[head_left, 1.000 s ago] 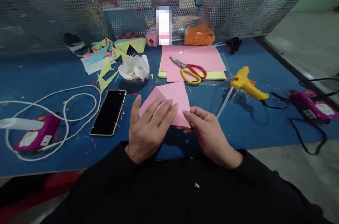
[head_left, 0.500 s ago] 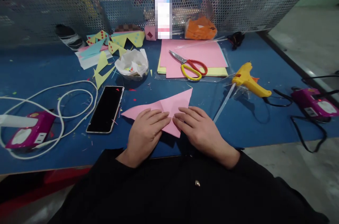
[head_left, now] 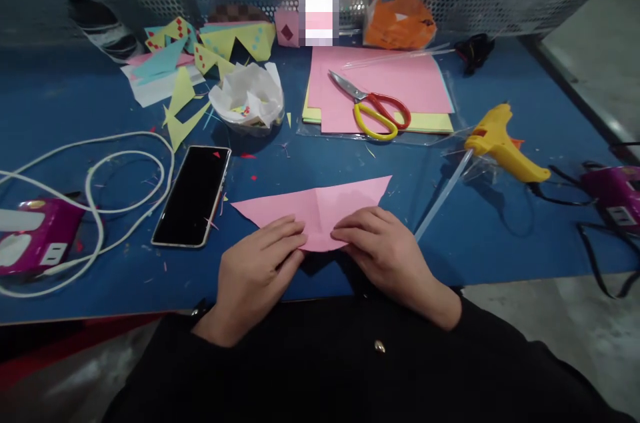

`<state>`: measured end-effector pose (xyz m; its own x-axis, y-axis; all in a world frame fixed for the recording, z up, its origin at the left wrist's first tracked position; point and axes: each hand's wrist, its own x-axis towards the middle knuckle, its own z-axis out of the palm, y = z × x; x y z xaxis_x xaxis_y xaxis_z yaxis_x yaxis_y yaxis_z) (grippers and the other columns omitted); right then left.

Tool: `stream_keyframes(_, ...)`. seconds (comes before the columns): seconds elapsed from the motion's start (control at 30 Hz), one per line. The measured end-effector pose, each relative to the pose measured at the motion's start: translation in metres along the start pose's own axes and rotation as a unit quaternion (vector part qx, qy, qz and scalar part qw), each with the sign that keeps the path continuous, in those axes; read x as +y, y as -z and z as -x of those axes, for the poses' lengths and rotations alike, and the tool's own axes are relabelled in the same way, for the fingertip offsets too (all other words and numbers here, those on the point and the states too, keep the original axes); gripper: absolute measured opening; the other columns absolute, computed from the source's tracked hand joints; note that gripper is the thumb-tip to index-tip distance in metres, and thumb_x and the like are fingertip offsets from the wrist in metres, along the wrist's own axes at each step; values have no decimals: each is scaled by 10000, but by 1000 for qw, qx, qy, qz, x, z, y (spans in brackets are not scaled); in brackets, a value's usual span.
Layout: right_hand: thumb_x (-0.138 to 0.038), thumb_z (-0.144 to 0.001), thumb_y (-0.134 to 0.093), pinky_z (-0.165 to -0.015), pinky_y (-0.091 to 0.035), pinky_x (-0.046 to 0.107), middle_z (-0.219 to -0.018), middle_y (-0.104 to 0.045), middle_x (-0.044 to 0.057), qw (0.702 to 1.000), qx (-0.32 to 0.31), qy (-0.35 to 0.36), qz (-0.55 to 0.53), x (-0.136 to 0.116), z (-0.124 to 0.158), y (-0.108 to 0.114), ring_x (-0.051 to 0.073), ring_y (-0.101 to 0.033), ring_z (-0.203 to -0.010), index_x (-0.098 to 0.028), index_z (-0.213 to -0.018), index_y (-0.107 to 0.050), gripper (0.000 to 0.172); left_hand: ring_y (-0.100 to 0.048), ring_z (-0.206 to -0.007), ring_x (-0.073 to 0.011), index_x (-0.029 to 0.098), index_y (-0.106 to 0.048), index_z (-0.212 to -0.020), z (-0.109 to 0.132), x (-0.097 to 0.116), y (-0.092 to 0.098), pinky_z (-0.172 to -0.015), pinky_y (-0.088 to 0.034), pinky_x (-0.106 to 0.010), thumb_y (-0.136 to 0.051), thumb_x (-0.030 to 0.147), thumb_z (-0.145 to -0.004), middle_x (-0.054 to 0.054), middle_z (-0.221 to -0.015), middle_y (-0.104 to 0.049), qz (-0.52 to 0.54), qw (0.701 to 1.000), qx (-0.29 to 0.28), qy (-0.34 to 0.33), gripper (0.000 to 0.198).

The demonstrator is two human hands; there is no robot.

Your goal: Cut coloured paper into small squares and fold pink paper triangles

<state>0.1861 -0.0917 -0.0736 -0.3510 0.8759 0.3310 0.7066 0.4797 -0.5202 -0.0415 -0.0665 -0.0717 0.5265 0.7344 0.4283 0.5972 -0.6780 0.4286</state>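
A folded sheet of pink paper (head_left: 316, 209) lies close to the table's front edge, its two pointed ends spread left and right and a crease running down its middle. My left hand (head_left: 263, 269) grips the lower left edge, fingers on top and thumb at the rim. On the lower right edge, my right hand (head_left: 387, 256) pinches the paper in the same way, its thumb partly hidden. The paper's underside cannot be seen.
Left of the paper lie a phone (head_left: 193, 196) and a looped white cable (head_left: 95, 173). Scissors (head_left: 370, 106) rest on stacked coloured paper (head_left: 385, 76). A yellow glue gun (head_left: 505, 143) lies right, near a scrap-filled bowl's (head_left: 249, 103) opposite side of the table. Red scraps dot the surface.
The pink paper has gone from an uneven, twisted shape to a wider, flatter one with a straighter top edge. Both hands have moved apart to its lower edge, and the camera view has shifted.
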Motion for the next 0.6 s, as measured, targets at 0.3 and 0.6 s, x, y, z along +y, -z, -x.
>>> stream_keyframes(0.3, -290, -959, -625, -725, -428, 369, -891, -694, 63, 988, 21, -151, -22, -9, -11, -5, 217, -632, -832, -173, -793, -669, 207, -728, -920, -190, 202, -704, -769, -11, 1, 2, -840, -578, -340, -673, 202, -904, -25, -910, -774, 61, 994, 6, 94, 138)
stream_keyframes(0.6, -305, -954, -634, -673, -422, 363, -832, -632, 61, 988, 4, -148, 49, -7, -14, -10, 223, -614, -789, -177, -772, -586, 227, -657, -876, -203, 195, -637, -727, -14, -3, -3, -789, -527, -353, -630, 208, -913, -51, -867, -696, 24, 996, -1, 91, 186)
